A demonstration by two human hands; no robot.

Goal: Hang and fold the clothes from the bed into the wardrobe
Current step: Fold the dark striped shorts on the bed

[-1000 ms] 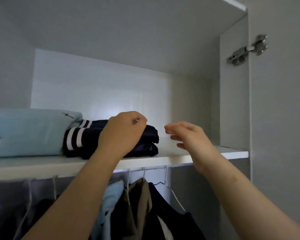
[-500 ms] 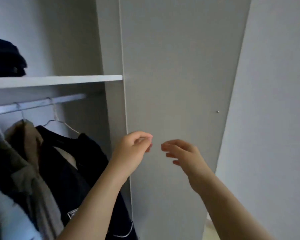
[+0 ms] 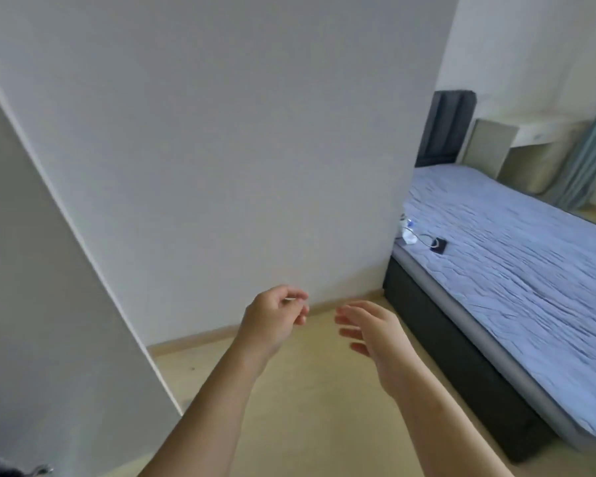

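Both hands hover at waist height over the floor, holding nothing. My left hand (image 3: pixel 272 318) has its fingers loosely curled toward the thumb. My right hand (image 3: pixel 372 333) is a little to its right, with the fingers relaxed and nearly straight. The bed (image 3: pixel 516 270) with a wrinkled lilac sheet lies to the right. I see no garment on the visible part of it. The white wardrobe door (image 3: pixel 49 287) stands open at the left edge, and the wardrobe's inside is out of view.
A white wall (image 3: pixel 238 149) faces me. A cable, a small black object (image 3: pixel 439 245) and a small white item lie near the bed's near corner. Beyond the dark headboard (image 3: pixel 444 129) stand a beige desk and a curtain. Bare beige floor (image 3: pixel 324 425) runs beside the bed.
The view has swung right and down, from the wardrobe shelf with folded clothes to the wall, floor and bed. Both hands left the shelf and came down, holding nothing.
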